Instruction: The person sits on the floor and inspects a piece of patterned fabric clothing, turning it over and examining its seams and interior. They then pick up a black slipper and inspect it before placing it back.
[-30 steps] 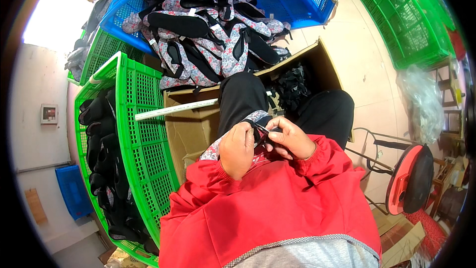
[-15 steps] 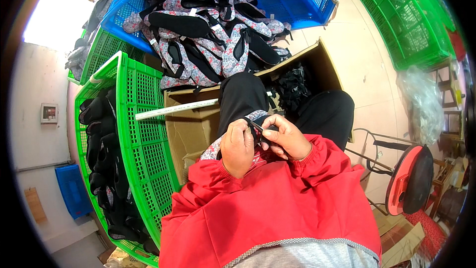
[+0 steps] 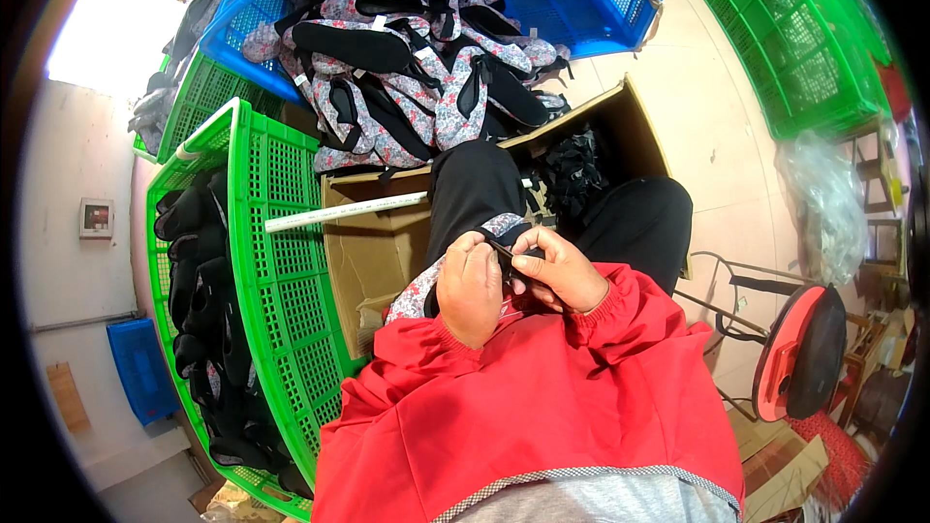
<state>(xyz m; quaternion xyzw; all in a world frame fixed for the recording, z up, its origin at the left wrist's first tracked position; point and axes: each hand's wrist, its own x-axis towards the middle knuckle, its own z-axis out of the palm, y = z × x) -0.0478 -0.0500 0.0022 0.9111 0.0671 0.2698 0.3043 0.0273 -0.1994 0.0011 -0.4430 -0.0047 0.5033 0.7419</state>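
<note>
The blue crate [image 3: 620, 0] at twelve o'clock is the biggest thing here, heaped with floral slipper soles and black straps [image 3: 417, 68]. At nine o'clock stands the green crate [image 3: 291, 261], its far side packed with dark black pieces [image 3: 199, 300]. Another green crate [image 3: 785, 39] leans at two o'clock. Between them, just ahead of the seated person's black-trousered knees, an open cardboard box [image 3: 373, 252] holds a white rod [image 3: 344, 213] laid across its rim. A red round stool [image 3: 799, 349] sits at four o'clock.

At the centre, over the lap, the left hand [image 3: 472, 286] and the right hand [image 3: 554, 266] are drawn close together, both clamped on one floral slipper sole [image 3: 426, 283] with a black strap [image 3: 513, 250] between the fingertips. The sole trails toward seven o'clock, down past the left wrist.
</note>
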